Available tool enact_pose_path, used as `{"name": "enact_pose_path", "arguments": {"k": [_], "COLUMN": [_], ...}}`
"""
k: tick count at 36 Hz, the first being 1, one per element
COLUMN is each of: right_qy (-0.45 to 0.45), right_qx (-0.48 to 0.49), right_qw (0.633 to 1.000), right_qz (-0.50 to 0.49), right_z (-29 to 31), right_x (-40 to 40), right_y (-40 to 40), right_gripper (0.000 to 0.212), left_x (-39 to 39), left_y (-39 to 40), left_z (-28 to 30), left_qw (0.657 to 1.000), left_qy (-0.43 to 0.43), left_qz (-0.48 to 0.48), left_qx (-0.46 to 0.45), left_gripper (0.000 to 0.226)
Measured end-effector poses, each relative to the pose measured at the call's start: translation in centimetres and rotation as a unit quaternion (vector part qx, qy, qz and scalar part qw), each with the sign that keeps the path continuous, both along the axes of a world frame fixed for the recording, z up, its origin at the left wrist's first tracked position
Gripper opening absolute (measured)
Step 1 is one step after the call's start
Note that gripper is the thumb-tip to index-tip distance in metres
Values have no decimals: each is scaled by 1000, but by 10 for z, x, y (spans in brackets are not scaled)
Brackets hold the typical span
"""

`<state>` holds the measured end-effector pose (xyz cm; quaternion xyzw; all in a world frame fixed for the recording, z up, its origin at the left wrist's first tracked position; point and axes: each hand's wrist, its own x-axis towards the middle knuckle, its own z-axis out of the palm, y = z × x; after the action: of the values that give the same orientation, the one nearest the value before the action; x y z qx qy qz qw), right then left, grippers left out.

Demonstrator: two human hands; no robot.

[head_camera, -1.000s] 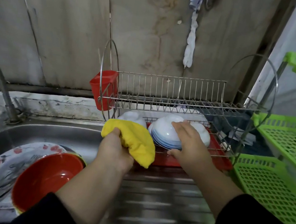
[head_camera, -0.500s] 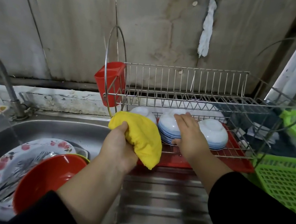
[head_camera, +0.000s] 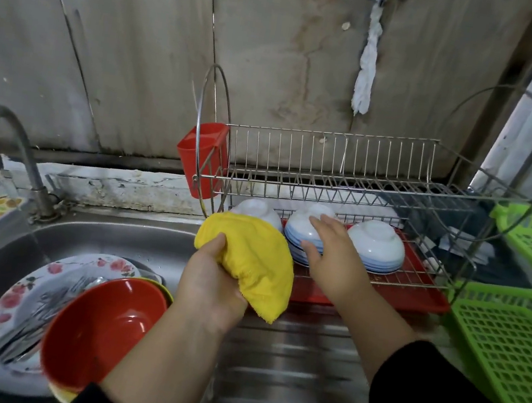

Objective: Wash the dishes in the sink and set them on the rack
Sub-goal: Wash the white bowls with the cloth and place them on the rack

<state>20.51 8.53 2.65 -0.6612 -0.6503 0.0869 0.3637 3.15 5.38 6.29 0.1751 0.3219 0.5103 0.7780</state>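
Nearest me, the red bowl (head_camera: pixel 104 325) sits tilted on a flowered plate (head_camera: pixel 37 288) in the sink (head_camera: pixel 134 240), close under my left forearm. My left hand (head_camera: pixel 211 283) grips a yellow cloth (head_camera: pixel 249 257) over the sink's right rim. Beyond it, my right hand (head_camera: pixel 329 255) lies with straight fingers on the middle stack of upturned white bowls (head_camera: pixel 300 237) on the rack's (head_camera: pixel 329 183) lower tier, wedged between two neighbours. The upper tier holds nothing.

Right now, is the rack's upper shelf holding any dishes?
No: the upper shelf is bare wire, and the white bowls sit upside down on the lower shelf.
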Motion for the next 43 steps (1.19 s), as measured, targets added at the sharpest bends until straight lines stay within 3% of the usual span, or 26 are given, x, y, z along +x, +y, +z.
{"name": "enact_pose_path", "arguments": {"k": [3,5,8,11,15,17,22,26,29,32,36,39,43], "right_qy": [249,412,530,553,571,575,565,595,602,605,594,597,557], "right_qx": [-27,-87,-130,-138,-131,-123,-124,-144,-151,-165,-148,-82,-9], "right_qw": [968,906,827,797,784,782,789,746,725,711,739,757,810], "right_qz": [14,53,137,201,206,207,206,263,298,318,282,252,186], "right_z": [11,16,19,18,21,23,33,35,36,39,46,52,52], "right_x": [-19,-29,-40,-48,-56,-60,-65,-74,-86,-100,-118,-132,-150], "right_y": [-27,-45,-69,-85,-95,-99,-109,-116,-118,-118,-121,-121,-118], "right_gripper": [21,29,37,43,39,39,47,28,60,69,48,44,41], "left_x": [-1,-1,-2,-9,-27,-37,-63,-76,-84,-93,-105,-110,-113], "left_y": [-10,-17,-32,-44,-57,-62,-68,-70,-69,-68,-64,-60,-54], "left_z": [1,1,2,2,5,7,9,11,13,18,22,25,24], "left_qw": [1000,1000,999,996,990,985,964,959,948,933,921,907,905], "left_qy": [10,19,41,66,114,133,196,198,210,237,272,316,352], "left_qz": [-7,-17,-28,-32,-14,4,49,37,20,-8,-15,17,69], "left_qx": [12,13,19,43,86,110,175,201,238,270,279,277,227], "left_gripper": [49,50,52,55,49,51,32,40,37,36,37,26,49]}}
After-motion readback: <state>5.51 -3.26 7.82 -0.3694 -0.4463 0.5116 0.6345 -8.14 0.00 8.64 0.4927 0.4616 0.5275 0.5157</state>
